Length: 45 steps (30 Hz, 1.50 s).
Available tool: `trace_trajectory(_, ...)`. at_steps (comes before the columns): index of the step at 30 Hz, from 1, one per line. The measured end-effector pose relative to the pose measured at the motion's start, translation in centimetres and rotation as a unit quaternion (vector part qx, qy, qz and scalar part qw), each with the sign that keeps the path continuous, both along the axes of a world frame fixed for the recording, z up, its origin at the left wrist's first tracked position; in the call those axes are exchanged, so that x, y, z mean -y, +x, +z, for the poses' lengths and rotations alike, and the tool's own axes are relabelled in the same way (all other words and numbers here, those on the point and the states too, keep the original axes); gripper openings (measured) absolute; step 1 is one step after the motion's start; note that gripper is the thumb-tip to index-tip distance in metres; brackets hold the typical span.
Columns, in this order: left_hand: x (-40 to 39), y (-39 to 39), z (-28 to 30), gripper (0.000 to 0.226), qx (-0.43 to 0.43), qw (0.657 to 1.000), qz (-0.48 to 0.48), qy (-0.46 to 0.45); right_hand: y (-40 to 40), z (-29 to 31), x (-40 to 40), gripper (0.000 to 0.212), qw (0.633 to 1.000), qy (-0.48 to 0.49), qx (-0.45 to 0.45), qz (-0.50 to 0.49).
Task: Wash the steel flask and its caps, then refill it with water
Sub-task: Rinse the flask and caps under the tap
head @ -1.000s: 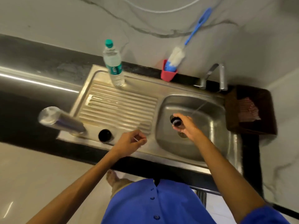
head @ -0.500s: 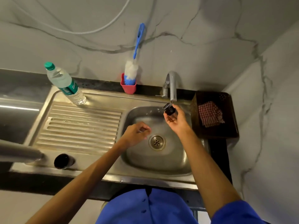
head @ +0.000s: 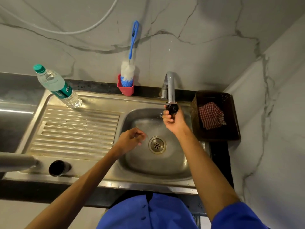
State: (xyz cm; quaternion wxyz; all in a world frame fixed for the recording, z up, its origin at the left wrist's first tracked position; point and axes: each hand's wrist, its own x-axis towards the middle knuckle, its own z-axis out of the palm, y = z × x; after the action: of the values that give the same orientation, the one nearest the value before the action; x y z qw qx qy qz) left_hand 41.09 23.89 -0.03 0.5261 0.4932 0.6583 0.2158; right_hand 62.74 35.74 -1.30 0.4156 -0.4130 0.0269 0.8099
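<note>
My right hand [head: 173,120] holds a small black cap [head: 173,108] right under the spout of the steel tap [head: 170,86], and drops of water spray off it over the sink basin [head: 138,161]. Over the basin's left side my left hand [head: 130,140] hangs with its fingers loosely curled and nothing seen in it. The steel flask [head: 16,161] stands at the draining board's front left corner, cut off by the frame edge. Beside it stands a second black cap [head: 57,167].
A plastic water bottle [head: 56,86] with a green cap stands at the back of the draining board [head: 74,129]. A blue bottle brush [head: 129,68] stands in a red holder [head: 125,89] against the wall. A dark basket [head: 231,126] with a checked cloth [head: 211,115] sits right of the sink.
My right hand has lifted the black cap from low in the basin up to the tap spout. My left hand has moved from the sink's front rim over the basin.
</note>
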Motion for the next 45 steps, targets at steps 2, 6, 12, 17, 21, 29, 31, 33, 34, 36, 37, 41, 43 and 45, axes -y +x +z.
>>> trace_trajectory(2,0.0,-0.1,-0.1,0.007,0.004,1.0,0.009,-0.005,0.3,-0.1,0.8,0.046,1.0,0.013,-0.002,-0.017)
trace_trajectory(6,0.2,-0.1,-0.1,0.008,0.007,1.0,0.014,-0.012,1.6,-0.2,1.8,0.033,0.996,0.017,0.067,-0.063)
trace_trajectory(12,0.2,-0.3,-0.2,0.005,0.008,1.0,0.015,-0.016,0.0,-0.8,0.9,0.049,0.884,0.186,0.398,0.161)
trace_trajectory(17,0.4,-0.3,-0.6,0.006,0.008,1.0,0.013,-0.019,0.2,-0.9,2.5,0.044,0.881,0.198,0.417,0.106)
trace_trajectory(21,0.7,-0.1,-0.9,0.006,0.008,1.0,0.008,-0.027,0.3,-1.3,2.2,0.042,0.904,0.127,0.405,0.053)
trace_trajectory(29,0.7,0.3,-0.9,0.007,0.024,0.999,0.011,-0.04,-1.1,-0.8,2.2,0.045,0.874,0.16,0.45,0.09)
trace_trajectory(31,0.7,0.4,-0.9,0.007,0.023,0.999,0.007,-0.038,-1.2,-0.5,2.5,0.049,0.905,0.13,0.399,0.077)
trace_trajectory(33,0.6,0.5,-0.9,0.008,0.021,0.999,0.008,-0.039,-1.4,-0.3,2.6,0.047,0.918,0.1,0.378,0.067)
trace_trajectory(34,0.6,0.6,-0.9,0.009,0.02,0.999,0.009,-0.041,-1.3,-0.2,2.6,0.046,0.927,0.08,0.361,0.061)
trace_trajectory(36,0.5,0.8,-0.9,0.012,0.021,0.999,0.01,-0.048,-1.1,-0.2,2.6,0.049,0.944,0.03,0.323,0.052)
trace_trajectory(37,0.5,0.9,-1.0,0.012,0.019,0.999,0.007,-0.049,-0.9,-0.3,2.5,0.047,0.938,0.019,0.339,0.065)
trace_trajectory(41,0.6,1.1,-1.2,0.011,0.018,0.999,0.005,-0.051,-0.3,-0.6,2.6,0.028,0.949,0.001,0.303,0.084)
trace_trajectory(43,0.7,1.0,-1.3,0.012,0.018,0.998,0.005,-0.055,-0.1,-1.0,2.7,0.04,0.917,0.043,0.385,0.092)
trace_trajectory(45,1.0,0.7,-1.5,0.011,0.021,0.998,0.007,-0.058,0.1,-1.2,2.8,0.055,0.859,0.128,0.481,0.121)
